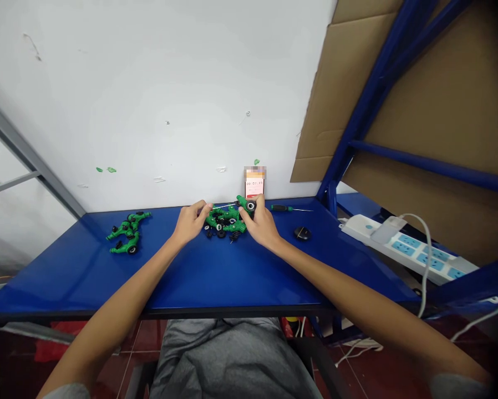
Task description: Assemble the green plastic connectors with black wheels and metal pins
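One green piece (243,200) between both hands (191,223) (263,226)

held piece (243,200): green, black | tabletop (232,280): blue | wall (169,72): white | trousers (232,357): grey

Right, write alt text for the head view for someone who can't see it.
A person's right hand holds a green part while the left hand holds a thin metal shaft towards it, near green and black pieces on a blue table. More green pieces lie to the left.
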The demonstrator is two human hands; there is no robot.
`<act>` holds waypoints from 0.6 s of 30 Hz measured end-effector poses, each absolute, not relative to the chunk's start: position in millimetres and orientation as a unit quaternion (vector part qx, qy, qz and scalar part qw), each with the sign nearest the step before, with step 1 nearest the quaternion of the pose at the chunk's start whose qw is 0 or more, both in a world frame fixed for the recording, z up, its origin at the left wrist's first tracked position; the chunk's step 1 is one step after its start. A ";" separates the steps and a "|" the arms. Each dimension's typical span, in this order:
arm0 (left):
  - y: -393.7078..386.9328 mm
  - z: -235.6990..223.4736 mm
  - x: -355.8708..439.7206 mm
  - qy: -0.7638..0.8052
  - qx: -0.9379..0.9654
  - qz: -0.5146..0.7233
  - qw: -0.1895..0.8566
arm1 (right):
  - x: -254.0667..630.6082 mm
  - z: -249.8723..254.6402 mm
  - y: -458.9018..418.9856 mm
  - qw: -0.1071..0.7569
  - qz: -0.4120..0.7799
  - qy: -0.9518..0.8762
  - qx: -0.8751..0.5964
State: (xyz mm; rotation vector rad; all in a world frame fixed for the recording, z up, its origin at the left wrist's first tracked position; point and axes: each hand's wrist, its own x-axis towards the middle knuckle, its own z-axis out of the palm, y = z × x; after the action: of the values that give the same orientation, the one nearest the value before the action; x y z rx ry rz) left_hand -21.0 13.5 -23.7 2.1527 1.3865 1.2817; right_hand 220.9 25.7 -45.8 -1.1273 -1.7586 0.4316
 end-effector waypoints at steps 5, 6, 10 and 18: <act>15.0 -24.0 -23.3 0.457 0.743 0.446 0.198 | 223.2 -46.0 29.8 0.468 0.169 -0.730 -0.468; 15.1 -23.2 -24.6 0.445 0.745 0.449 0.211 | 223.3 -46.6 30.4 0.466 0.164 -0.731 -0.470; 15.3 -20.2 -27.3 0.429 0.752 0.459 0.199 | 223.4 -51.6 33.9 0.463 0.161 -0.735 -0.468; 18.5 -29.3 -19.7 0.489 0.738 0.447 0.130 | 225.5 -55.7 39.5 0.475 0.176 -0.724 -0.469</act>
State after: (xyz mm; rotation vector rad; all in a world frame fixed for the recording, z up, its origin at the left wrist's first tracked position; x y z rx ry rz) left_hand -19.7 18.5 -29.3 2.1439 1.4195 1.2981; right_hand 225.5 39.5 -55.7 -1.1462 -1.7695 0.4306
